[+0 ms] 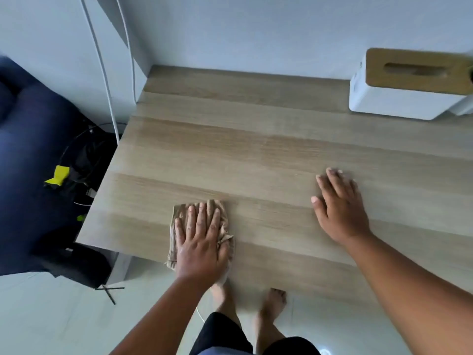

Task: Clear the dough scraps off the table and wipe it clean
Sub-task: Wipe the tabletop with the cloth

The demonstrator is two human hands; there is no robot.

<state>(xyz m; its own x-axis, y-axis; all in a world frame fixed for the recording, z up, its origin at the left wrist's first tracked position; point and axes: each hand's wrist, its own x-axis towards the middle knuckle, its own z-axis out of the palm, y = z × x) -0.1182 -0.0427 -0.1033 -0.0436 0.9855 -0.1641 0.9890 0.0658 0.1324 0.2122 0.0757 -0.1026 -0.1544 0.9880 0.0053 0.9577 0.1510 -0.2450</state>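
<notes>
Cloth: lies at the table's near-left edge, part overhanging; a pull could drag it off.
Left hand: fingers straight, pressing the cloth flat.
Scraps: none visible on the wood.
Right hand: flat, fingers spread, bracing; may smear wiped wood.

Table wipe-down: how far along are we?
Done, apparently: no dough scraps show on the wooden table.

In hand: the left hand presses a tan cloth flat near the front-left corner, cloth partly over the front edge. The right hand rests flat and empty on the tabletop.

Left: I can't tell which areas are already wiped. The far side by the tissue box may still need a pass.
</notes>
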